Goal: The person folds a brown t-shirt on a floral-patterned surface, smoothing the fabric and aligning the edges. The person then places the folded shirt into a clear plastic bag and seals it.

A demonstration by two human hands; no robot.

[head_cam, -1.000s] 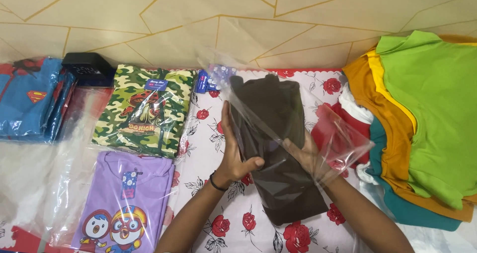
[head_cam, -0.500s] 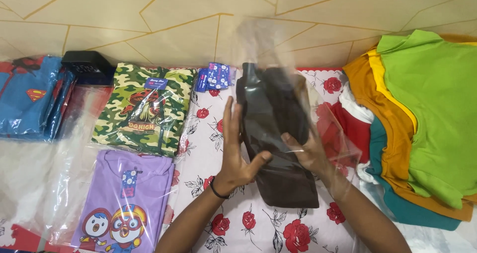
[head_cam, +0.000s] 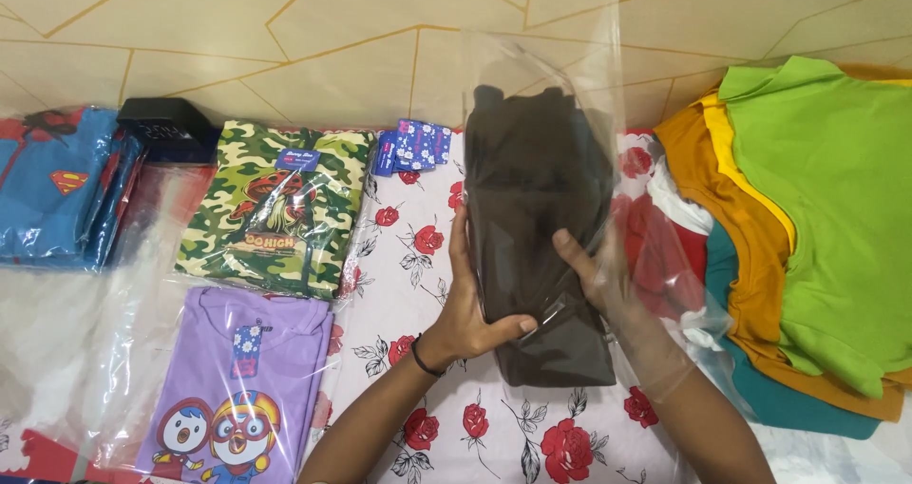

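A folded dark brown garment (head_cam: 538,218) stands upright over a white cloth printed with red roses (head_cam: 418,256). A clear plastic bag (head_cam: 560,75) covers its upper part. My left hand (head_cam: 468,303) grips the garment's left edge and lower part, thumb across the front. My right hand (head_cam: 597,270) holds the right edge through the plastic film, which trails down over my right forearm.
A camouflage shirt (head_cam: 275,208) and a purple cartoon shirt (head_cam: 233,379), both bagged, lie at left. Blue shirts (head_cam: 57,189) and a black box (head_cam: 166,128) sit far left. Small blue tags (head_cam: 410,147) lie near the wall. Stacked green, yellow, orange and teal shirts (head_cam: 817,227) lie at right.
The brown garment has been raised from lying tilted on the cloth to standing upright, and the plastic bag now sits higher over its top. Both hands kept their hold.
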